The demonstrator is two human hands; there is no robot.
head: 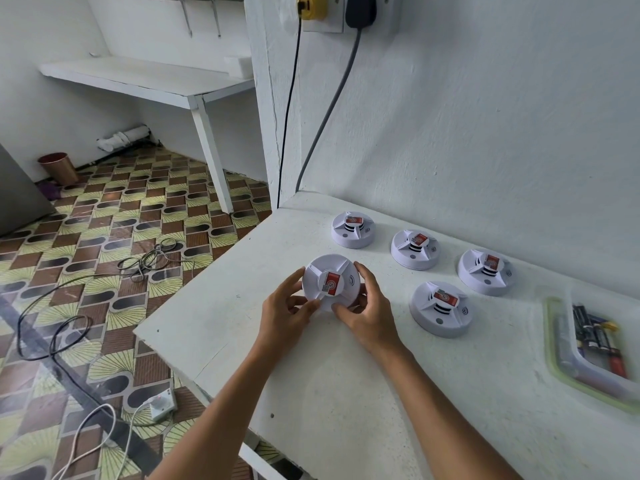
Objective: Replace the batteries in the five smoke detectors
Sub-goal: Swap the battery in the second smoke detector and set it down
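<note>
Both hands, left hand (285, 311) and right hand (367, 311), grip a round smoke detector (330, 282), label face tilted toward the camera.

Copper cup (58, 168) on patterned floor (104, 216)

Head camera looks forward and down, close over the white table (346, 393).

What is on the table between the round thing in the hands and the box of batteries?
One smoke detector sits between the held detector and the battery container, on the white table. The head view shows it.
</note>
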